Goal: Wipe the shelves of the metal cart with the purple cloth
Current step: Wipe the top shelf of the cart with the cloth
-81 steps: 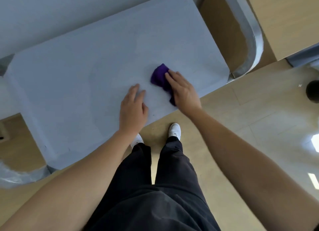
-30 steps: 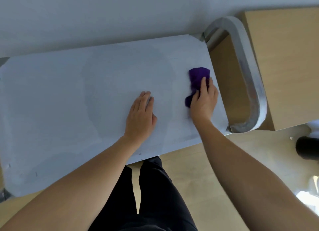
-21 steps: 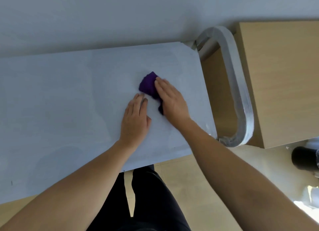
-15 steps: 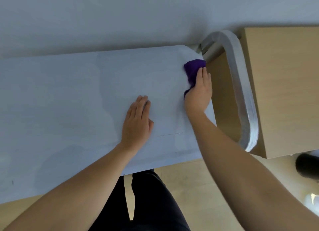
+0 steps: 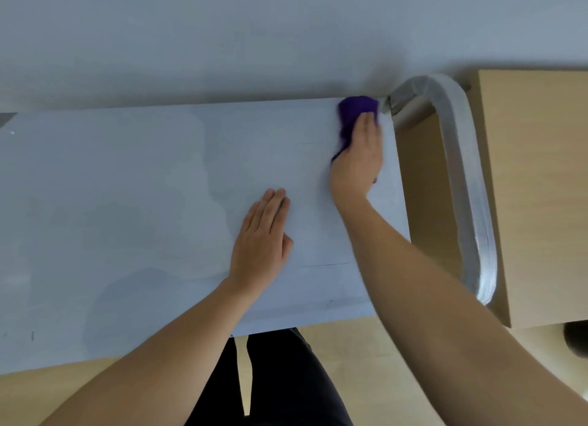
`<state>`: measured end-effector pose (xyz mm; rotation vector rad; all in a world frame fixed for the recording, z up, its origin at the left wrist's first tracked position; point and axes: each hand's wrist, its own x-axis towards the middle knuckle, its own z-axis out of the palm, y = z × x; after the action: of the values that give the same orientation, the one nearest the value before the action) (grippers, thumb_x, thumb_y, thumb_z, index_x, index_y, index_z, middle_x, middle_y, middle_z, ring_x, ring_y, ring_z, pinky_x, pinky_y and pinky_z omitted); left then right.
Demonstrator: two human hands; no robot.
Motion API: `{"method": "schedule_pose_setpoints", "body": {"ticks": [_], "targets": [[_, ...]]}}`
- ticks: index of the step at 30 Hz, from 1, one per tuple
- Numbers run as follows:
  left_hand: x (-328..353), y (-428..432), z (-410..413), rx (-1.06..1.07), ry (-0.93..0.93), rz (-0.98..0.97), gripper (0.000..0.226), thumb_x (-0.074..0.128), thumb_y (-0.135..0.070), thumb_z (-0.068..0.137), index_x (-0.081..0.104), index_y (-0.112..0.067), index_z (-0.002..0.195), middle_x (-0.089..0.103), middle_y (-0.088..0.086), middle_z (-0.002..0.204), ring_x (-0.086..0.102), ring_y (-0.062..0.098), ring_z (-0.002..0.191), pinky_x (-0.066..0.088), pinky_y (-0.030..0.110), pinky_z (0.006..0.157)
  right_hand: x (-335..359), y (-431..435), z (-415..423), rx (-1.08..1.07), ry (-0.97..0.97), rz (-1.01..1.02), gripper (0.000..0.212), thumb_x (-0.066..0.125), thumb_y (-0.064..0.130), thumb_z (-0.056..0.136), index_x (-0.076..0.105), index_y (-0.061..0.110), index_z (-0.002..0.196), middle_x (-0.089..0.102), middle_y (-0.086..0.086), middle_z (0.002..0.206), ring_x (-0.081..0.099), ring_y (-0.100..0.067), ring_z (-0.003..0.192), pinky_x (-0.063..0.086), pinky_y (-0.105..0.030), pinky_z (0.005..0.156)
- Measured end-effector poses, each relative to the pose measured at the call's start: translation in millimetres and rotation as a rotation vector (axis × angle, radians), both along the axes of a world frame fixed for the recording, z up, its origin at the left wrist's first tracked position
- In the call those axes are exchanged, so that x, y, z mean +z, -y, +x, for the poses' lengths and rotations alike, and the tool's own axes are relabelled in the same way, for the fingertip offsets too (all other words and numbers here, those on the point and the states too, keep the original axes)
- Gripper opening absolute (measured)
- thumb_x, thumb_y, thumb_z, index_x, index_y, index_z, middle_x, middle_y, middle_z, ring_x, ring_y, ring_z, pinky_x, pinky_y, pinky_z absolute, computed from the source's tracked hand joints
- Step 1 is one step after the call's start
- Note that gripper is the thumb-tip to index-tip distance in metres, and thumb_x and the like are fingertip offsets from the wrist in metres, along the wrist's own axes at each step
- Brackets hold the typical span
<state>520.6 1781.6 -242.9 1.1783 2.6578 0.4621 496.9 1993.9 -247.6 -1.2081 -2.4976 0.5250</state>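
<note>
1 cloth, purple, bunched, at far R corner of cart's top shelf, just beside where the handle joins. R hand lies on it, fingers straight and together, pressing down; thumb hidden, can't tell. L hand flat on shelf mid-front, 4 fingers together, thumb slightly out, holding nothing, well apart from cloth. 1 shelf seen. 1 handle loop, shiny metal, off R end. 1 wood cabinet beside it. Grey wall behind. Dark trousers below shelf's front edge.
</note>
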Motion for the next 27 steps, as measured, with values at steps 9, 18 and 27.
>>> {"method": "schedule_pose_setpoints", "body": {"ticks": [9,18,27], "targets": [[8.0,29.1,-17.9,0.031,0.024,0.038,0.050,0.044,-0.009,0.085,0.050,-0.001,0.134,0.041,0.012,0.149,0.035,0.027,0.141,0.035,0.039,0.111,-8.1,17.0,-7.0,0.529,-0.124,0.057,0.060,0.050,-0.008,0.071,0.056,0.001,0.130,0.056,-0.018,0.134,0.052,-0.035,0.126,0.038,-0.039,0.110],[5.6,99.4,-29.7,0.160,-0.039,-0.026,0.049,0.046,-0.010,0.087,0.048,-0.003,0.136,0.042,0.013,0.148,0.036,0.026,0.140,0.034,0.040,0.112,-10.0,173.4,-9.0,0.566,-0.121,-0.010,0.055,0.052,-0.005,0.076,0.057,0.005,0.130,0.058,-0.012,0.134,0.050,-0.032,0.129,0.041,-0.043,0.106],[5.9,158.9,-38.3,0.169,-0.051,-0.010,0.047,0.043,-0.011,0.087,0.051,-0.002,0.133,0.045,0.012,0.146,0.038,0.027,0.138,0.036,0.039,0.110,-4.0,147.6,11.5,-0.007,-0.089,0.012,0.067,0.043,-0.011,0.073,0.049,0.005,0.137,0.051,-0.012,0.141,0.046,-0.032,0.132,0.033,-0.033,0.113]]}}
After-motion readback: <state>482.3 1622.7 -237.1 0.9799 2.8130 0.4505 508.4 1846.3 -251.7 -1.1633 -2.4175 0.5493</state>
